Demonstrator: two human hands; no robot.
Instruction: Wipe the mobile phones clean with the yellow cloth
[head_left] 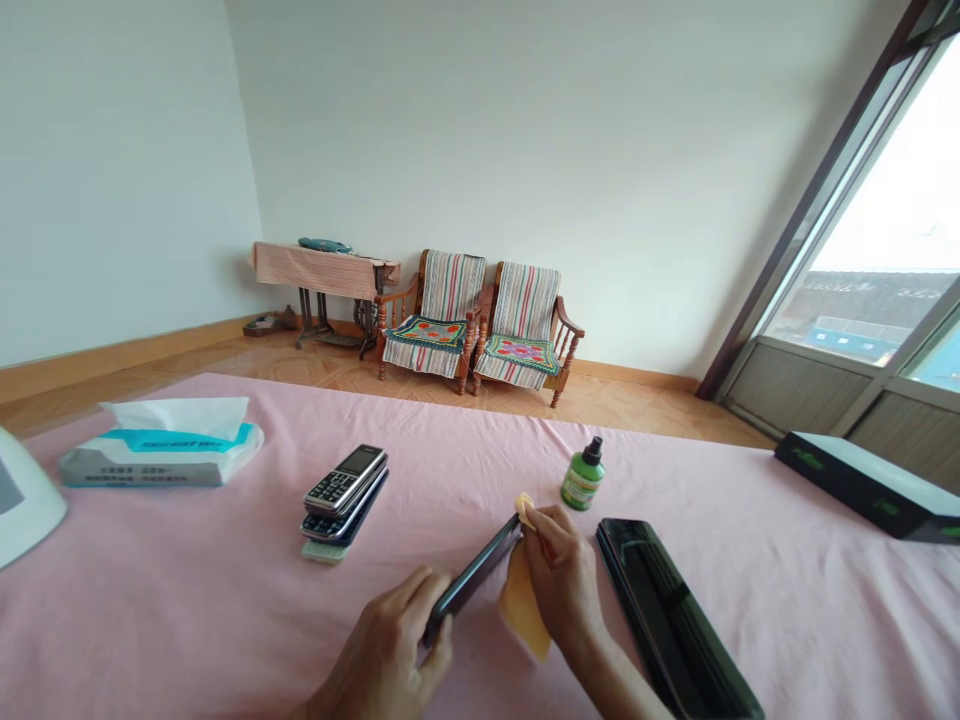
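Tilted on edge above the pink cloth, a dark smartphone (480, 572) has its near end gripped between the thumb and fingers of my left hand (394, 645). My right hand (564, 570) pinches a yellow cloth (525, 605) around the phone's far end; part of this cloth hangs below the fingers. To the right of my right hand lies a large black glossy device (671, 610), its screen facing up. A green bottle with a black cap (583, 474) stands just beyond that hand. Left of the phone is a stack of keypad phones (346, 490).
A tissue pack (161, 450) lies on the left of the pink-covered surface (225, 620), beside a white rounded object (26, 510). At the right edge sits a black box (862, 490). Two wooden chairs (450, 315) and a cloth-draped sewing table (322, 270) stand by the wall.
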